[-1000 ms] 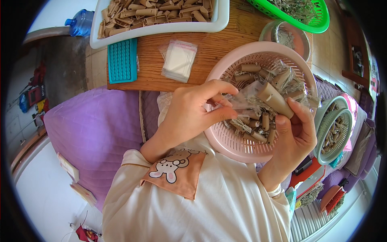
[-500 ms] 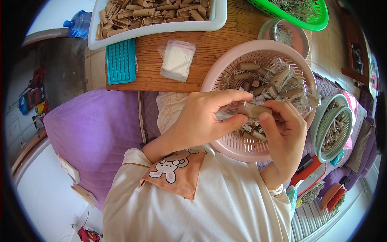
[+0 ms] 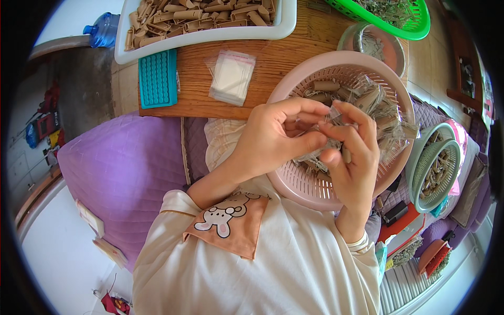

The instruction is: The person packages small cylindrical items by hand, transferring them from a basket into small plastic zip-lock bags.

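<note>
Over the pink plastic basket (image 3: 287, 84), both my hands pinch a small clear plastic bag (image 3: 333, 113). My left hand (image 3: 286, 130) has its thumb and fingers closed on the bag's left side. On the other side, the thumb and fingertips of my right hand (image 3: 356, 137) grip the bag near its upper edge. My fingers hide most of what the bag contains. Below them in the basket lie several tan tube-shaped pieces (image 3: 326, 86) and crumpled clear packets (image 3: 370, 101) with tan pieces and dried grey-green bits inside.
On the wooden table (image 3: 194, 100) lie a stack of clear bags (image 3: 232, 77) and teal moulded trays (image 3: 157, 79). A white tub (image 3: 210, 38) of tan pieces stands behind. At the far right are a glass bowl (image 3: 397, 55) and a green basket (image 3: 420, 31); grey-green baskets (image 3: 415, 181) sit beside me.
The tan tube visible between my fingers is now mostly hidden. My right hand has moved up and left, and both hands' fingertips have come together at the bag's upper edge.
</note>
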{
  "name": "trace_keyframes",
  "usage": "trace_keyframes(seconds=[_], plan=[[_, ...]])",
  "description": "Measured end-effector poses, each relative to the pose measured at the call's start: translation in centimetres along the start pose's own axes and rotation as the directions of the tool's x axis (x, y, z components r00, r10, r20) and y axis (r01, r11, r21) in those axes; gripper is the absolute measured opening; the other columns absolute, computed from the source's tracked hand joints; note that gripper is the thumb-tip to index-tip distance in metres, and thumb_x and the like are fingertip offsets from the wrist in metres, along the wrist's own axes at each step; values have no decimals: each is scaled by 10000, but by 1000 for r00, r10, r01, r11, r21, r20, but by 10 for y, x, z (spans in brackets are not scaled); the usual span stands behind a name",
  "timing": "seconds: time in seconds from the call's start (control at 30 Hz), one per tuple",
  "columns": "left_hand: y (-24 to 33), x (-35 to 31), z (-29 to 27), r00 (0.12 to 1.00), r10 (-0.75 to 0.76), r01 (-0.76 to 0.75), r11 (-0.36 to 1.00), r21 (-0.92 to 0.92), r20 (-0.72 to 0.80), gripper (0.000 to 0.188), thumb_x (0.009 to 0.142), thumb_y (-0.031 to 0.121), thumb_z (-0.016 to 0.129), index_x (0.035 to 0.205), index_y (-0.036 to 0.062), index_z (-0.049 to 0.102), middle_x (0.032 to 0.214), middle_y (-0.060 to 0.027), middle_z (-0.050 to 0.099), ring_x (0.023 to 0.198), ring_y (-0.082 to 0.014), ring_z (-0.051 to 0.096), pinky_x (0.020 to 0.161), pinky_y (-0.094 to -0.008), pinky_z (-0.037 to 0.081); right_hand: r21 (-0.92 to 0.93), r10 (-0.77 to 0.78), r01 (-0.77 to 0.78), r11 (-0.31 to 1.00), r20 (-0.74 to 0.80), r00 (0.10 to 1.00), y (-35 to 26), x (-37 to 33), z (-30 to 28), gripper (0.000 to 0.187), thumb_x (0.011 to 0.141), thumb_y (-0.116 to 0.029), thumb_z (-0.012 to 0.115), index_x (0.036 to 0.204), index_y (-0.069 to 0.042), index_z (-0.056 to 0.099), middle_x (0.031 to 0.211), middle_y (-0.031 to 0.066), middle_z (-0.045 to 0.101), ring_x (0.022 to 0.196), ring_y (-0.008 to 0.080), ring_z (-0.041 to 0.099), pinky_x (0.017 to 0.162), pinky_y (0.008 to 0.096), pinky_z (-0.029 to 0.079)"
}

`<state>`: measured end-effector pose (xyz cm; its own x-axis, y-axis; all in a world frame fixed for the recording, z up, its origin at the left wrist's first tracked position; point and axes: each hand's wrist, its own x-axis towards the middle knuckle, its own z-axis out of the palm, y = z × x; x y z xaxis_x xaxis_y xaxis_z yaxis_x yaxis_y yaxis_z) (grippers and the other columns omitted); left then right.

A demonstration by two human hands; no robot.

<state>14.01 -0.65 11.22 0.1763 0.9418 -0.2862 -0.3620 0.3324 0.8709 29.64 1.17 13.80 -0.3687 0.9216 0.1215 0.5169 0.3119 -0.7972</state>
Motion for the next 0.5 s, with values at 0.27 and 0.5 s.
trace_keyframes(seconds=[0.27,0.5], plan=[[-4,4,-3,996,80,-87,976,-197,-46,309,778,92,650,1040,-24,536,959,-68,593,806,-76,567,697,-198,480,728,296,-222,649,27,955,3,-7,24,513,788,-254,631,1186,18,456,1086,123,532,974,177,510,829,305,412],[-2,1,-4,955,295,-295,947,128,15,386,758,143,677,1050,-43,508,971,-124,594,894,-153,567,770,-263,469,645,372,-260,719,-42,927,-5,-5,32,285,875,-154,528,1081,41,553,758,-33,551,647,11,439,575,140,362]])
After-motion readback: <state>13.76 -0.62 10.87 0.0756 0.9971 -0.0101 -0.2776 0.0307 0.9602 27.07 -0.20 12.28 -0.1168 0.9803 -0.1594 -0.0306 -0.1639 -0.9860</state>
